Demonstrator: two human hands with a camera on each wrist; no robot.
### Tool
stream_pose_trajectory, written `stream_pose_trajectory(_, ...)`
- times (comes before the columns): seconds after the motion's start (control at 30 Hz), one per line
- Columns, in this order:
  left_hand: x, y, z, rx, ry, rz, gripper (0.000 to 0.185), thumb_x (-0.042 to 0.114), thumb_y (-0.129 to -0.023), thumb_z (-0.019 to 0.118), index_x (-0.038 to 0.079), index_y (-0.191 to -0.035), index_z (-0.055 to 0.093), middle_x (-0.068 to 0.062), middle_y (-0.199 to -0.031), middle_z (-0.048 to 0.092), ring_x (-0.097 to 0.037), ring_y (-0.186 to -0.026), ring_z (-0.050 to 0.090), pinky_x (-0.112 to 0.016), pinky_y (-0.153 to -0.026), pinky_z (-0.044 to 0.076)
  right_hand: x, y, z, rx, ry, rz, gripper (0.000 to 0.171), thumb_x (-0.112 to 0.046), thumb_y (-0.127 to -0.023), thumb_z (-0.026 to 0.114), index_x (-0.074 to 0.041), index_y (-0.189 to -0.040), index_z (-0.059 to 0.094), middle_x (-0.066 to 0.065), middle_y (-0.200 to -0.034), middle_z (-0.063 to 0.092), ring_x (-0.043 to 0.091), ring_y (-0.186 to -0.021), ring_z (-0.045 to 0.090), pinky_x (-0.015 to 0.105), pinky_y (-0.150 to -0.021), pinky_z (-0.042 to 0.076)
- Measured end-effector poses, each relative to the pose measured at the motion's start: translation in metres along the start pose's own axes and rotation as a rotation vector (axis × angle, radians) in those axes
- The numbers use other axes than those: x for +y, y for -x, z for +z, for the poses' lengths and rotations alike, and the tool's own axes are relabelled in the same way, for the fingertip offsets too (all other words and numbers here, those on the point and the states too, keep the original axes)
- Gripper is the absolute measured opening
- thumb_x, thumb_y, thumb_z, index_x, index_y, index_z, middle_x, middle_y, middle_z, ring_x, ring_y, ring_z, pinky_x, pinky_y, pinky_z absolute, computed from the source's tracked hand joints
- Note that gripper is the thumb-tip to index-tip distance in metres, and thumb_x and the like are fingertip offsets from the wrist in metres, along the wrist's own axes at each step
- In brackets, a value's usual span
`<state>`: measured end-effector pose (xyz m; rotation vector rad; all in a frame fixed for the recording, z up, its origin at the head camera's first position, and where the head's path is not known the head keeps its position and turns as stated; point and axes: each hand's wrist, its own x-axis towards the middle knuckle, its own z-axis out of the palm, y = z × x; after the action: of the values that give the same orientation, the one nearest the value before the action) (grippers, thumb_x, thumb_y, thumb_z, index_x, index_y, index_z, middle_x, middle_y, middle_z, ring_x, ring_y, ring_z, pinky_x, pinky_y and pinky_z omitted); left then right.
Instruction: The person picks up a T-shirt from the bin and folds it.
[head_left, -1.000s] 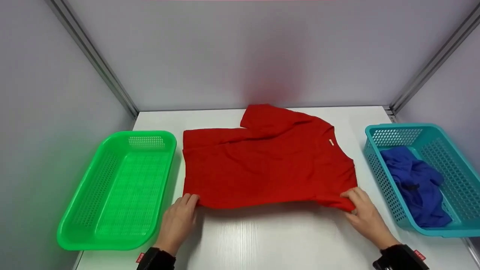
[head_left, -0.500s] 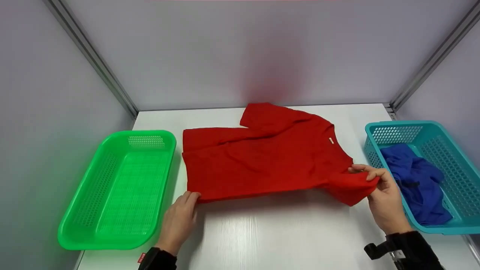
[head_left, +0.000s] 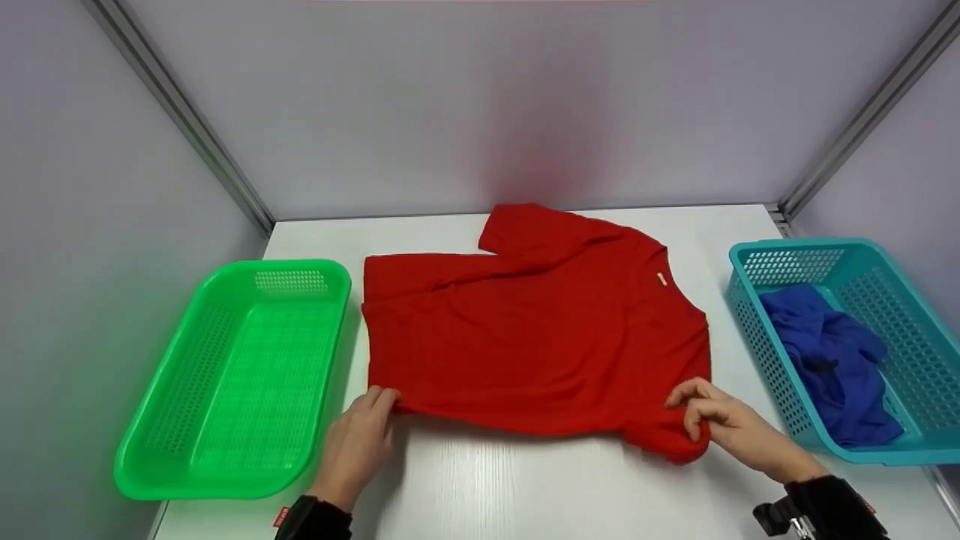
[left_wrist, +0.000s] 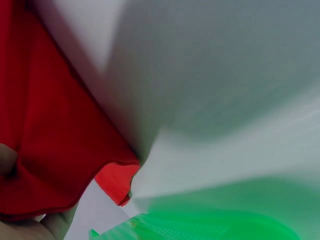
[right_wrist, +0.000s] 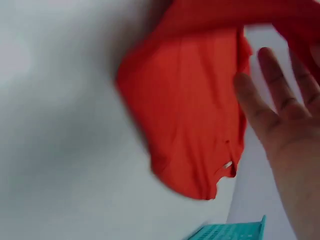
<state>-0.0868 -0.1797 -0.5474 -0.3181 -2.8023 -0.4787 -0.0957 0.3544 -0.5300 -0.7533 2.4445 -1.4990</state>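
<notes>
Left hand (head_left: 358, 442): on the white table (head_left: 525, 495) at the near left corner of the red T-shirt (head_left: 532, 337). Fingertips curl onto the hem corner and pinch it; the left wrist view shows red cloth gathered between finger and palm.

Right hand (head_left: 720, 427): at the near right corner of the shirt, by the sleeve. In the head view the fingers bend over the sleeve edge and touch it. The right wrist view is blurred and shows the fingers (right_wrist: 272, 87) spread and fairly straight, with the cloth beside them, so a firm grip cannot be confirmed.

T-shirt lies spread at the table centre, collar end toward the right, far sleeve folded over the body, near right sleeve bunched at the table edge of the cloth.

Against half a second ago: the right hand has dropped from a raised hold on the lifted sleeve to table level and nearer the body; the sleeve now lies down. The left hand has not shifted.

Green basket (head_left: 240, 375) just left of the shirt. Teal basket (head_left: 847, 262) to the right, holding a crumpled blue garment (head_left: 832, 360).
</notes>
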Motion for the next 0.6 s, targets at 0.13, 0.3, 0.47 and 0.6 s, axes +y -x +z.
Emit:
stream_pose_trajectory(0.13, -0.001, 0.001, 0.001, 0.016, 0.003, 0.000, 0.035, -0.012, -0.081, 0.078, 0.008, -0.107, 0.067, -0.007, -0.097, 0.065, -0.028, -0.084, 0.067, -0.042, -0.068, 0.058, 0.008, 0.006, 0.000, 0.160, 0.474, 0.009, 0.049, 0.024, -0.083, 0.048, -0.024, -0.071, 0.051, -0.007, -0.089, 0.053, 0.004, -0.080, 0.050, 0.019, -0.070, 0.041)
stream_pose_trajectory(0.3, 0.002, -0.003, 0.000, 0.095, 0.019, 0.016, 0.034, -0.012, -0.083, 0.076, 0.006, -0.109, 0.066, -0.008, -0.099, 0.066, -0.028, -0.088, 0.069, -0.043, -0.070, 0.060, 0.001, 0.008, -0.004, 0.469, 0.825, 0.088, 0.034, -0.001, -0.089, 0.062, -0.021, -0.067, 0.046, -0.011, -0.061, 0.039, 0.013, -0.056, 0.046, 0.038, -0.072, 0.055)
stream_pose_trajectory(0.47, 0.007, -0.010, -0.001, 0.183, 0.051, 0.047, 0.032, -0.012, -0.083, 0.074, 0.005, -0.108, 0.066, -0.008, -0.099, 0.066, -0.027, -0.090, 0.069, -0.042, -0.071, 0.061, 0.001, -0.003, 0.004, 0.661, 0.971, -0.020, 0.051, -0.037, -0.102, 0.070, -0.008, -0.070, 0.043, 0.003, -0.054, 0.038, 0.032, -0.050, 0.053, 0.057, -0.112, 0.047)
stream_pose_trajectory(0.6, 0.008, -0.014, -0.004, 0.239, 0.074, 0.061, 0.032, -0.014, -0.083, 0.073, 0.005, -0.108, 0.066, -0.009, -0.100, 0.067, -0.026, -0.091, 0.069, -0.042, -0.074, 0.062, 0.004, -0.011, 0.004, 0.751, 0.957, -0.158, 0.033, 0.010, -0.088, 0.074, -0.003, -0.078, 0.046, 0.012, -0.067, 0.046, 0.038, -0.067, 0.058, 0.047, -0.122, 0.040)
